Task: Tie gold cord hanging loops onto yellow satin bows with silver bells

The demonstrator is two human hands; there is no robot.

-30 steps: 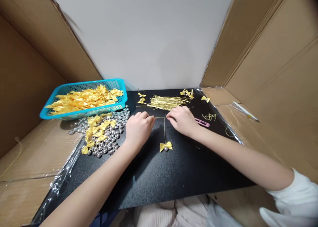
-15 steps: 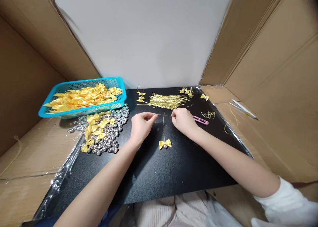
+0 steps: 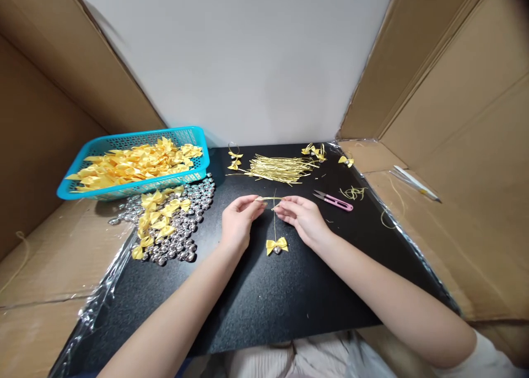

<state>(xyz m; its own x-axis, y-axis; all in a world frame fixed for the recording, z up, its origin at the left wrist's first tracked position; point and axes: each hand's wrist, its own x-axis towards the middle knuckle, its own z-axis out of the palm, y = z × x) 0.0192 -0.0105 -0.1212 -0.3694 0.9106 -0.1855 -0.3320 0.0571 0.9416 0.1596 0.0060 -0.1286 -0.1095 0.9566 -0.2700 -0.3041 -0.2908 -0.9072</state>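
Note:
Between my two hands a thin gold cord is stretched level above the black table. The fingertips of my left hand pinch its left end. My right hand pinches the other end between thumb and fingers. Below the cord lies a yellow ribbon bow with a silver heart-shaped bead at its middle. From the bow a thin gold strand runs up, passing the cord between my hands. Whether the two are tied together, I cannot tell.
A blue basket of yellow bows stands at the left, with silver beads and loose bows before it. Gold cords lie behind my hands. Pink thread snips, cord scraps and a white pen-like tool lie rightward.
My hands have come closer together, the right one turning so its fingers show. The cord between them looks shorter and thicker. The snips, partly hidden before, are now in plain view.

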